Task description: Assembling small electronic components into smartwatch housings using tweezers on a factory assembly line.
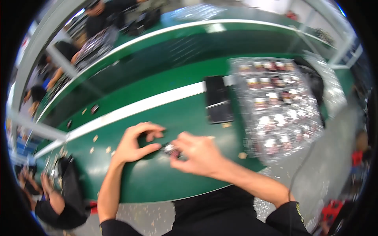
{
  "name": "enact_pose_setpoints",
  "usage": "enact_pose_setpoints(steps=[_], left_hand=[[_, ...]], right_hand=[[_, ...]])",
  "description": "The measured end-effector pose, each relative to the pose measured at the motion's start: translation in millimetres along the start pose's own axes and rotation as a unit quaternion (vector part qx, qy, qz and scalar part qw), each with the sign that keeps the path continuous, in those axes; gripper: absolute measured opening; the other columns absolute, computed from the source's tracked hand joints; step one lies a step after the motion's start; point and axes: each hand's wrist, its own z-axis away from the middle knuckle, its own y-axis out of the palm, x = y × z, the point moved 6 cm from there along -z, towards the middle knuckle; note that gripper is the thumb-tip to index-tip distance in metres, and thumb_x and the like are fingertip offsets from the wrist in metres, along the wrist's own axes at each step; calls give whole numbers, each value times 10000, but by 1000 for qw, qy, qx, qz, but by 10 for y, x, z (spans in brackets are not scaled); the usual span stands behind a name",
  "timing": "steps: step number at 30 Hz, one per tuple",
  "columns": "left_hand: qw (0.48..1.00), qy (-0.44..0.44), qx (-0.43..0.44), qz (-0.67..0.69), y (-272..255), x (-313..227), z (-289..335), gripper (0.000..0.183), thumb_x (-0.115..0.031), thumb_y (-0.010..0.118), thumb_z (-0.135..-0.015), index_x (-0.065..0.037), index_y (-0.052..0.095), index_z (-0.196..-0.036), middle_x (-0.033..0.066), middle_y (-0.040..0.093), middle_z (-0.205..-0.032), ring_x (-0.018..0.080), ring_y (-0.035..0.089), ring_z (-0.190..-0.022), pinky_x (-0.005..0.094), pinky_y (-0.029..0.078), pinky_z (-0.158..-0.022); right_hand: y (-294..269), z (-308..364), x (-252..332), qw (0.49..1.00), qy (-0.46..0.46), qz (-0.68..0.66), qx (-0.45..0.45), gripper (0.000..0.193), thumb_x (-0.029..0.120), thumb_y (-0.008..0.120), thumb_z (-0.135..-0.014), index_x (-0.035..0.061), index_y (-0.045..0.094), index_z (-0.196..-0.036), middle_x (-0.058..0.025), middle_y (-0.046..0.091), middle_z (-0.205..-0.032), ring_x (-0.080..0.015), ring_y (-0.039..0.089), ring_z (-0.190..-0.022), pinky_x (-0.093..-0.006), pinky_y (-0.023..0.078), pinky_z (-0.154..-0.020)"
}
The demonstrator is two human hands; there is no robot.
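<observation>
My right hand (201, 155) pinches a small shiny part (170, 149), silver and dark reddish, just above the green table (157, 185). Blur hides what kind of part it is. To its left, my left hand (134, 144) is curved open, thumb and fingers apart, with nothing between them. Its thumb tip comes close to the small part; whether they touch I cannot tell.
Right of my hands, a clear plastic tray (245, 131) holds rows of small shiny parts. A black, flat, phone-like object (217, 98) lies beside it. Small tan scraps (108, 150) dot the table. Another person (59, 202) sits at the left.
</observation>
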Motion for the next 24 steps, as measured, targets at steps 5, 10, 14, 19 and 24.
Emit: enact_pose_setpoints(steps=[5,10,14,19,24], left_hand=[[947,42,-227,-226,-661,117,-17,336,-48,815,-833,-15,739,-1159,134,721,-1138,293,677,-1047,399,501,-1047],[773,-70,-307,-551,-1570,818,250,482,-229,757,-983,-75,657,-1429,152,631,-1501,389,564,-1396,499,451,-1158],[747,-182,-308,-560,-1945,1196,410,431,-265,720,-1028,-74,664,-1411,141,660,-1439,381,604,-1334,488,491,-1102],[814,-121,-302,-481,-1995,1260,309,287,-158,663,-1070,-11,676,-1317,175,683,-1226,361,667,-1154,437,540,-984],[894,-27,-287,-343,-1432,845,40,284,-55,699,-1027,27,684,-1298,176,698,-1183,325,704,-1054,402,548,-959]], right_hand=[[-637,136,487,997,-40,46,-43,389,272,875,-840,24,754,-1114,-47,646,-928,-217,696,-696,-353,558,-547],[-1855,64,453,975,-38,126,-182,236,130,855,-762,55,728,-946,-65,665,-840,-245,696,-698,-369,562,-584],[-2806,76,-178,932,137,228,-247,306,229,868,-751,2,824,-952,-112,711,-808,-260,705,-725,-395,558,-685],[-3419,190,-884,869,296,341,-202,441,376,837,-784,-31,827,-953,-168,720,-760,-331,765,-771,-434,594,-758],[-3401,232,-995,881,294,338,-153,550,467,884,-845,-57,826,-1000,-166,752,-782,-264,743,-702,-393,581,-735]])
